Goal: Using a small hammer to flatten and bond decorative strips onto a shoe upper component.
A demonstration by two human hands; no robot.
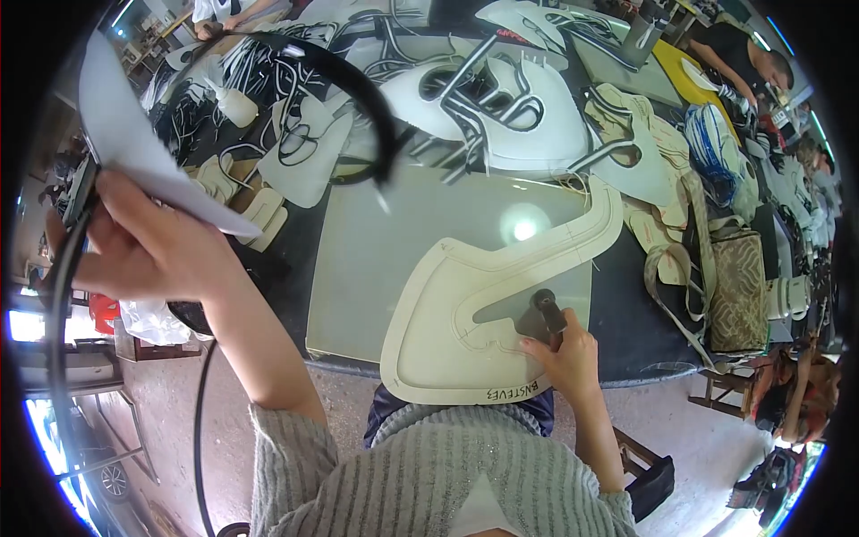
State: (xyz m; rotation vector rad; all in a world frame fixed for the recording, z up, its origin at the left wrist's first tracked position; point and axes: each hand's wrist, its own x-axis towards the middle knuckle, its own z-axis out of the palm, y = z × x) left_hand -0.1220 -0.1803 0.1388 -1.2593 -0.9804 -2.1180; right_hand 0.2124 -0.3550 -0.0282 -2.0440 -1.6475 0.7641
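Observation:
High at the left, my left hand (152,246) is closed on a white panel (134,116), which stands up from the fingers. A dark strip (59,313) hangs past that hand, and a blurred black strip (371,98) arches over the table near the panel. My right hand (565,353) wraps round a dark tool with a rounded end (543,302); its working end cannot be made out. That hand rests at the inner edge of a cream pattern board (420,313) with a curved arm and pencil lines. The board lies partly on a pale grey sheet (349,259) and overhangs the table's near edge.
White panels with striped trim (528,125) are piled behind the sheet. A white squeeze bottle (235,104) stands back left among loose strips. On the right lie cream pieces (617,107), a patterned bag (736,286) and its strap. Other people sit across the table.

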